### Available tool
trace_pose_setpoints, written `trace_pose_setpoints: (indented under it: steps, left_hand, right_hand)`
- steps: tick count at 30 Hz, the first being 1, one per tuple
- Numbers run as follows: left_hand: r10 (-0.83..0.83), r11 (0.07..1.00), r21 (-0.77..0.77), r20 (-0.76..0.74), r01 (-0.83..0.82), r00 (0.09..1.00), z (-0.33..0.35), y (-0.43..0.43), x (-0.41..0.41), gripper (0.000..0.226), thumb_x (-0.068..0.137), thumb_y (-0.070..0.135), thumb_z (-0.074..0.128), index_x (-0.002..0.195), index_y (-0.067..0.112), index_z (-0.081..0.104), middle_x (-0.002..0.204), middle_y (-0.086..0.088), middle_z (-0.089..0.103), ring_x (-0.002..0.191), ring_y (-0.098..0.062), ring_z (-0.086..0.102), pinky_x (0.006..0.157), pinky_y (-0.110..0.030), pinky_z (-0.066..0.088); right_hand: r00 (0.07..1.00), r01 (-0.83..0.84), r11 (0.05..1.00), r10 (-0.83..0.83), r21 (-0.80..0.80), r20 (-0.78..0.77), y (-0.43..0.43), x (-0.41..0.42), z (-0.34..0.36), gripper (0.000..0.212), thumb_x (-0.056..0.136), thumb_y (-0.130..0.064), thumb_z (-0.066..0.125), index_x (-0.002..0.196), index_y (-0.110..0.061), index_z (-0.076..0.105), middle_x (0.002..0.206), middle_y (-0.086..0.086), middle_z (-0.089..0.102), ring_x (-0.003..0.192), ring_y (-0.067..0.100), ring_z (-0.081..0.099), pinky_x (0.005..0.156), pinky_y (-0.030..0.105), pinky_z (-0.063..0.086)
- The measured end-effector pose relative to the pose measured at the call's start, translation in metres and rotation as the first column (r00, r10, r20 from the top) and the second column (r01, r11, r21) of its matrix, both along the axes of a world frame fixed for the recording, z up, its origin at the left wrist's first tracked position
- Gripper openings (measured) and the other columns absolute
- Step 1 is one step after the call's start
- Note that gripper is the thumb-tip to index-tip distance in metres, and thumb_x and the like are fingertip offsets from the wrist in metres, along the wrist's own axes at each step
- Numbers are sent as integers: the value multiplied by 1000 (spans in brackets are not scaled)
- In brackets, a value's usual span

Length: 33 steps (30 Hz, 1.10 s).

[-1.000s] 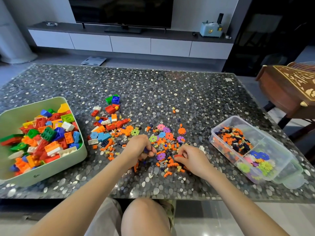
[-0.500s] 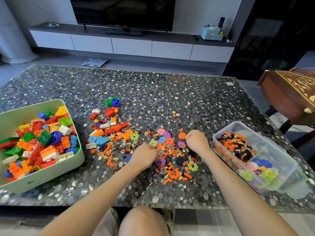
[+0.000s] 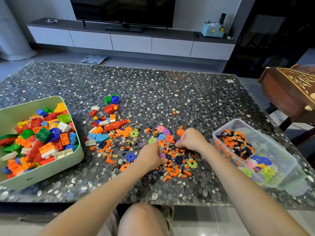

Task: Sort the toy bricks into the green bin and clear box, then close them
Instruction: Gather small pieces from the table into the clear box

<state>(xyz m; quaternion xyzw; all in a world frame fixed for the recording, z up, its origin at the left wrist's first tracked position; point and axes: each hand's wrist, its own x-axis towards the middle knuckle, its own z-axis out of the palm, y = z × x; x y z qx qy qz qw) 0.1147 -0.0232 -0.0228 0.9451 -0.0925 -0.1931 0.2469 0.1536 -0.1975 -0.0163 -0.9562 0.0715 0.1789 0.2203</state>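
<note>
Soft daylight, sharp centre (edges bowed).

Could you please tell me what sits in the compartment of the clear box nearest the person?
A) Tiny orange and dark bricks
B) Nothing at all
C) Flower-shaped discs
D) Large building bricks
C: the near compartment of the clear box holds blue, pink and yellow-green flower-shaped discs, while the tiny orange and dark bricks fill the far compartment.
</note>
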Motion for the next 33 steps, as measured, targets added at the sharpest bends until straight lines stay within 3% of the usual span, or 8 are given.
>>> trace_pose_setpoints:
  steps: [5,8,14,17,23,26,30,33]
  left_hand:
    - [170,952,-239,-108,-192,979,2,6,-1,21,95,25,53,80,12,44,70,-2,52,59,-13,45,52,-22,35]
    - [257,622,-512,-581,-592,772,13,14,0,14,97,8,45,83,8,42,68,-7,50,54,-14,43,42,-19,32]
    - [181,351,-545,-758,-761,627,25,24,-4,18,97,-7,32,112,-4,42,91,-21,57,69,-22,58,39,-17,45]
    - [159,283,-532,-795,-798,586,30,26,-6,25,95,-9,34,116,-9,49,103,-22,57,84,-27,61,45,-21,52]
    - [149,226,-524,-814,-821,561,39,29,-8,38,93,-19,19,118,-13,47,131,-30,45,124,-40,47,92,-42,46]
    - [165,231,-533,-803,-814,572,43,26,-9,36,95,-17,20,121,-13,44,129,-31,46,121,-41,49,96,-42,45]
    - [163,258,-541,-793,-801,588,49,21,-10,31,96,-13,27,123,-13,43,128,-32,48,117,-42,52,93,-41,46]
    - [170,269,-555,-777,-787,606,52,18,-9,33,96,-13,28,126,-14,42,126,-31,49,116,-41,53,92,-40,46]
  right_hand:
    - [962,244,836,-274,492,-11,-12,-36,21,29,90,-10,55,64,-8,44,51,1,43,36,6,38,40,20,30]
    - [901,382,604,-413,700,-136,-21,-69,18,15,89,3,45,78,-6,43,65,11,51,45,13,40,38,22,27]
    - [976,198,972,-208,125,66,-25,-105,-13,17,96,-10,38,104,-14,53,81,0,56,65,12,50,49,22,29]
    - [974,169,986,-165,-12,154,-21,-106,-21,15,96,-27,50,107,-16,52,89,0,60,82,18,58,60,29,37]
    - [978,181,976,-191,120,81,-17,-90,-16,31,84,-29,69,109,-14,57,73,-5,55,75,16,57,58,27,39]
    - [988,144,982,-149,124,38,-17,-87,-12,35,81,-30,73,106,-11,59,89,0,57,85,17,57,68,28,42]
    - [998,49,997,-46,-51,51,-13,-87,-6,44,85,-33,66,57,-16,37,54,-1,34,46,14,34,46,26,24]
    - [996,0,986,15,-170,84,-7,-85,-5,52,91,-39,58,55,-14,30,51,0,30,44,15,30,43,27,22]
